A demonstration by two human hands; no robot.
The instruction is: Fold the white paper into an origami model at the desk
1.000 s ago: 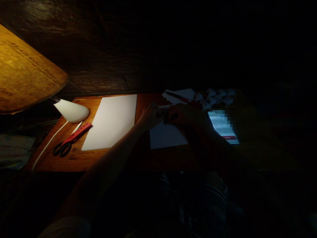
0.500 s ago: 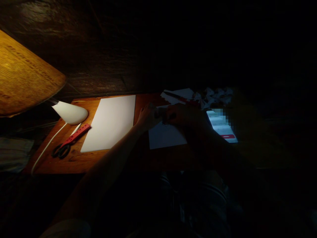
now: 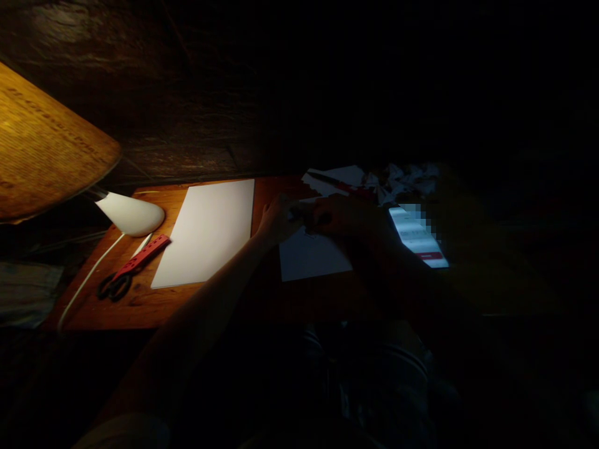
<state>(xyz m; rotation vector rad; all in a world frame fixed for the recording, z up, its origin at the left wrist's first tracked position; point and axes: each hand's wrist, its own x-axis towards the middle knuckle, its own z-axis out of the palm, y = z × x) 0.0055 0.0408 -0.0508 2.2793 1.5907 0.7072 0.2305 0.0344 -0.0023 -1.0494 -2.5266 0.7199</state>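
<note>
My left hand (image 3: 277, 218) and my right hand (image 3: 334, 215) meet over a white sheet of paper (image 3: 309, 259) in the dim middle of the table. The fingers of both are closed and bent toward each other. Between the fingertips sits something small and partly pale, too dark to make out. Just beyond my right hand, a dark, long tool with a red part (image 3: 330, 181) lies across white paper pieces (image 3: 349, 174). Left of my left hand, a larger stack of white paper (image 3: 206, 231) lies flat under the lamp light.
A lamp with a yellow shade (image 3: 51, 143) and white base (image 3: 133, 214) stands at the left, its cord running to the front edge. Black-handled scissors (image 3: 115, 285) lie by a red perforated strip (image 3: 143, 255). A lit phone (image 3: 416, 240) and crumpled white pieces (image 3: 402, 181) are on the right.
Both hands stay together at nearly the same place, with small finger shifts around the small thing. The whole view has moved very slightly.
</note>
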